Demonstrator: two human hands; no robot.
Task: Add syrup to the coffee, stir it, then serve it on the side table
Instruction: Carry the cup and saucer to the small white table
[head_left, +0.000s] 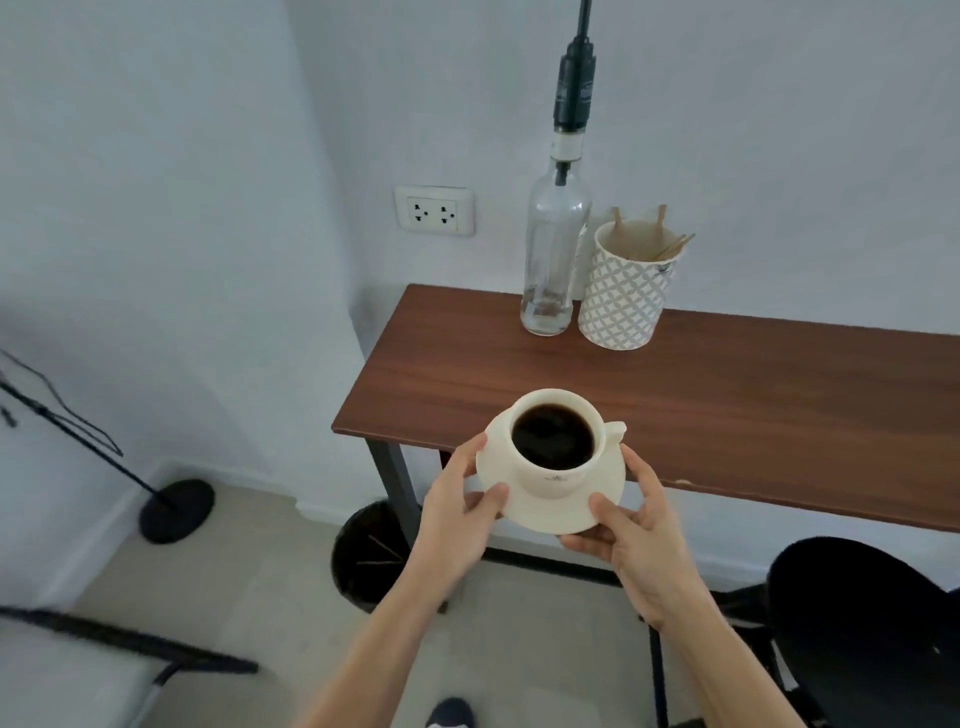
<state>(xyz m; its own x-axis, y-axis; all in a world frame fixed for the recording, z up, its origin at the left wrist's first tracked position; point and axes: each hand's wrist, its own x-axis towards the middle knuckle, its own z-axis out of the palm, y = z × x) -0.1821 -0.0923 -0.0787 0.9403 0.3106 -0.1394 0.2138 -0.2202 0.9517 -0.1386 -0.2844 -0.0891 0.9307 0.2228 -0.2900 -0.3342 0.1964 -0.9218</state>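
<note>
Both hands, left hand (457, 506) and right hand (636, 525), are gripping the round cream saucer (550, 512) carrying the coffee cup (558, 441) over the wooden table (727, 415) edge; glass bottle (553, 249) and patterned stick holder (623, 291) are standing behind.

Both hands, left (460, 512) and right (636, 535), grip saucer (550, 512) bearing full coffee cup (553, 441) at wooden table (727, 405) edge

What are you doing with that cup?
A person holds a saucer with both hands, the left hand and the right hand, one on each side. A cup full of dark coffee sits on the saucer. They hold it at the near edge of a wooden table. At the back of the table stand a glass bottle and a patterned cup of wooden sticks.
</note>
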